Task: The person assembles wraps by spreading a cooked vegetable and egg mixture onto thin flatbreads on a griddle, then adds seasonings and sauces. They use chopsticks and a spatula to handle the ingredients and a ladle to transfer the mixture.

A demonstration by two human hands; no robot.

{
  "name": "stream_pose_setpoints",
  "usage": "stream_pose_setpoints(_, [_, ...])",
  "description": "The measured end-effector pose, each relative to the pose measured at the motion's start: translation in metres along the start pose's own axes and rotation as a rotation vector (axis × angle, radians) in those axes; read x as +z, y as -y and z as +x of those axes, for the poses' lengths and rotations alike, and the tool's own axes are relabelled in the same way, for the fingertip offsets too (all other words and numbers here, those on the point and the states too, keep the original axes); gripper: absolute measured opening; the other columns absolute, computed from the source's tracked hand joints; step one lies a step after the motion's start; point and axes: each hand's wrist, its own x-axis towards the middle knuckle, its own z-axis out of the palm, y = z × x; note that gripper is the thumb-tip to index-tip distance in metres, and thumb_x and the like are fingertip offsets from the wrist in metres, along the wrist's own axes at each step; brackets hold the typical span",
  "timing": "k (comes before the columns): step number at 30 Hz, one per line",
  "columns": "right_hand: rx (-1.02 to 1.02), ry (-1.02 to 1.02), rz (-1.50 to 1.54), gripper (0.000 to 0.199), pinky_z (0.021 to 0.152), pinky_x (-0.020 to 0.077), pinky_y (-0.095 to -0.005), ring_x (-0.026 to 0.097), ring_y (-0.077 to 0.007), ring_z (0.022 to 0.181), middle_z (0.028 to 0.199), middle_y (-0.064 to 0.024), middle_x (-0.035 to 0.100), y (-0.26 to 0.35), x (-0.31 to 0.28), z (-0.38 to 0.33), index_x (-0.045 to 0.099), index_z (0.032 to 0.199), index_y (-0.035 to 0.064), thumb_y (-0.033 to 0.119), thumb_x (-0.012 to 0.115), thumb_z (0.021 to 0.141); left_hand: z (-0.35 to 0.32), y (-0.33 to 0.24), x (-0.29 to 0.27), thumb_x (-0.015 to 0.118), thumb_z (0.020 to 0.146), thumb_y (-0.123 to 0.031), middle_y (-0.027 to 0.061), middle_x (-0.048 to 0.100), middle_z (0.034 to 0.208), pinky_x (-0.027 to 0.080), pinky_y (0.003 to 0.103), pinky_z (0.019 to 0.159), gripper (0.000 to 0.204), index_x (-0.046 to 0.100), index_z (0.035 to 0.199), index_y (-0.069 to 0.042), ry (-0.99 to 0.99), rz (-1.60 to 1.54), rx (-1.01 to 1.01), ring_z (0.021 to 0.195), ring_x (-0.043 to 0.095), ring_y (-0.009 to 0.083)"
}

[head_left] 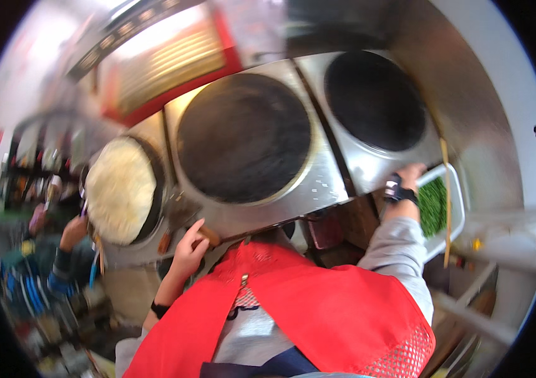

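One crepe point(120, 189) is spread and pale on the griddle at frame left; the centre griddle point(243, 137) and upper-right griddle point(375, 99) are bare, so 3 griddles, 1 crepe. Left hand point(188, 249), lower centre-left, is closed round a scraper's wooden handle point(208, 235). Right hand point(410, 177) is in the tray of chopped greens point(432, 205) at right; its grip can't be told. 1 tray.

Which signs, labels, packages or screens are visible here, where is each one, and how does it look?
Red-framed rectangular panel: upper left, behind the round griddles, glowing pale yellow with blurred horizontal rows; tilted.
Small pale label marks: on the steel surround of the middle griddle, near its right front corner; too small to make out.
Packages or screens: none can be told; the shelves at far left are blurred.
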Motion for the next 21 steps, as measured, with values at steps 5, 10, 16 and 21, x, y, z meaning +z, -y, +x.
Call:
stream_pose_setpoints(5, [0.020,-0.321,-0.180,0.026,0.068,0.0425,-0.0478,0.062,-0.0273,0.090,0.096,-0.0047,0.068,-0.021,0.025,0.016,0.072,0.097,0.0205,0.035,0.055,0.084,-0.028,0.011,0.004,0.056,0.090,-0.006,0.0012,0.055,0.081,0.043,0.022,0.065,0.052,0.040,0.139,-0.004,-0.161,-0.099,0.003,0.071,0.050,0.0062])
stream_pose_setpoints(10, [0.014,-0.275,-0.236,0.015,0.053,0.0359,-0.0393,0.062,-0.0134,0.074,0.075,0.0015,0.066,-0.025,0.047,0.062,0.071,0.076,0.0264,0.037,0.061,0.076,-0.041,0.026,0.006,0.057,0.090,-0.005,0.0009,0.053,0.083,0.042,0.022,0.062,0.051,0.041,0.138,-0.004,-0.281,-0.134,-0.011,0.069,0.049,0.0069])
stream_pose_setpoints(16, [0.688,-0.428,1.236,0.041,0.076,0.0409,-0.0427,0.058,-0.0292,0.085,0.087,-0.0128,0.062,-0.027,-0.021,0.025,0.060,0.099,0.0028,0.041,0.062,0.082,-0.035,0.068,-0.025,0.064,0.080,-0.009,0.0137,0.052,0.107,0.044,0.038,0.086,0.054,0.046,0.130,-0.003,-0.596,0.707,0.028,0.098,0.053,0.0300])
stream_pose_setpoints(21, [-0.070,-1.467,1.709,0.035,0.092,0.0450,-0.0406,0.057,-0.0318,0.104,0.111,-0.0172,0.060,0.046,-0.139,-0.128,0.056,0.115,-0.0044,0.015,0.063,0.087,-0.028,0.107,-0.046,0.070,0.075,-0.016,0.0110,0.049,0.122,0.039,0.045,0.094,0.060,0.047,0.130,-0.008,-0.595,1.000,-0.114,0.115,0.046,0.0306])
